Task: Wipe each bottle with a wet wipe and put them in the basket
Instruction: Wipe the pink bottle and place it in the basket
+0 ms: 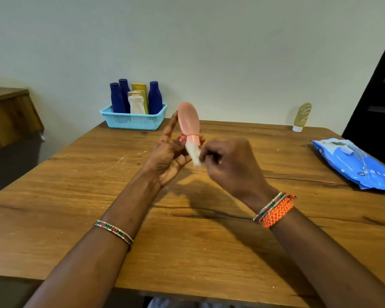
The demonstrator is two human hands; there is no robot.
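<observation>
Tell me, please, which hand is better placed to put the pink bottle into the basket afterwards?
Probably the left hand. It already holds the pink bottle, and the blue basket stands on the far left side of the table. The right hand is busy pinching the wet wipe at the bottle's cap end.

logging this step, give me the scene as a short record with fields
left hand: holds pink bottle, cap end down
right hand: pinches wet wipe round the bottle's cap end
basket: light blue, table's far left, holds three blue, one white, one yellow bottle
waiting: yellow tube standing on its cap, far right
wipes pack: blue, right edge
</observation>
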